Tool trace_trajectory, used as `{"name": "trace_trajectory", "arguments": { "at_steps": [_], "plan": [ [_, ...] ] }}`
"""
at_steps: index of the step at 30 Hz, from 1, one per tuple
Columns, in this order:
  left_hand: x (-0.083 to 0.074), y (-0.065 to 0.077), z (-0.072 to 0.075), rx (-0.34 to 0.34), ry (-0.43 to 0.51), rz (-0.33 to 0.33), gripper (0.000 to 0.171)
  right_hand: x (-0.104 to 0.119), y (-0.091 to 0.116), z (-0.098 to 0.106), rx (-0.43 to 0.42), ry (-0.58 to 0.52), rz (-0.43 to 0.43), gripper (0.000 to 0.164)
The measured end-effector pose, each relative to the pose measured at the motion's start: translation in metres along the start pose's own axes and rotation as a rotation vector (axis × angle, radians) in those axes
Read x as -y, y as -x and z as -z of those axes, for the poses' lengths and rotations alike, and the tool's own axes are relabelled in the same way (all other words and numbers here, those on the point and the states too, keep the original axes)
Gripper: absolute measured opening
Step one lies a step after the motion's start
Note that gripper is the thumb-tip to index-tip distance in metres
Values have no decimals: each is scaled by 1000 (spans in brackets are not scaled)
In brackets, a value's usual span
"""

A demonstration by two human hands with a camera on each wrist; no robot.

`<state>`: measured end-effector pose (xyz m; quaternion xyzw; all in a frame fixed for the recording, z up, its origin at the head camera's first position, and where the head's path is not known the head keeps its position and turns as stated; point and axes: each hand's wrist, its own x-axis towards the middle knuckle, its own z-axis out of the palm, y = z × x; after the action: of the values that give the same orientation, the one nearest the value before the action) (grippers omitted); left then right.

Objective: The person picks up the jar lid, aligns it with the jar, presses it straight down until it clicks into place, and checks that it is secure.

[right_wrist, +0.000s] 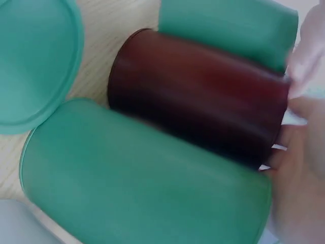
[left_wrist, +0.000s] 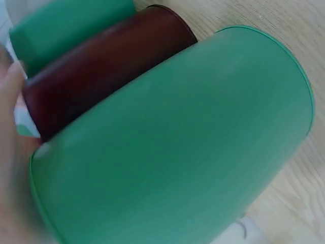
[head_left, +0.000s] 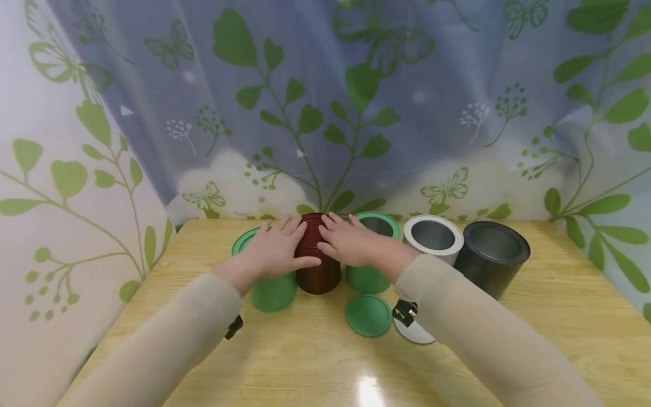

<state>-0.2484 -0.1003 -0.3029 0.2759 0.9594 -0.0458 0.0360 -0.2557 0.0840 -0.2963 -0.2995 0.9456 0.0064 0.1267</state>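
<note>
dark red can [head_left: 318, 278] upright between two green cans [head_left: 273, 293], its top under fingers of both hands. left hand [head_left: 274, 249]: fingers extended, thumb spread wide. right hand [head_left: 351, 243]: fingers straight, slightly apart, touching can's top.

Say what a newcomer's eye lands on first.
Probably the dark red can, between a left green can and a right green can, with left hand and right hand at its top. Next, perhaps the white can and black can at the row's right end. The green lid lies in front.
</note>
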Motion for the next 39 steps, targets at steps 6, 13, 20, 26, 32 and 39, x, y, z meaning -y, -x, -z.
{"name": "trace_trajectory", "arguments": {
  "at_steps": [6, 13, 20, 26, 32, 39],
  "plan": [
    [-14, -12, -12, -53, -151, -81, 99, -2, 6, -12, -70, 46, 47, 83],
    [-15, -13, -14, -197, -222, -127, 96, 10, 2, -23, -235, 197, 1, 92],
    [-12, -19, -14, -155, -157, -161, 102, 10, -3, -24, -229, 224, -66, 96],
    [-8, -21, -13, -141, -109, -164, 103, 9, -6, -21, -218, 183, -44, 91],
    [-8, -20, -10, -160, -115, -189, 100, 8, -4, -18, -221, 181, -41, 89],
    [-13, -18, -13, -155, -237, -120, 98, 9, -4, -19, -212, 249, -54, 88]
  ]
}}
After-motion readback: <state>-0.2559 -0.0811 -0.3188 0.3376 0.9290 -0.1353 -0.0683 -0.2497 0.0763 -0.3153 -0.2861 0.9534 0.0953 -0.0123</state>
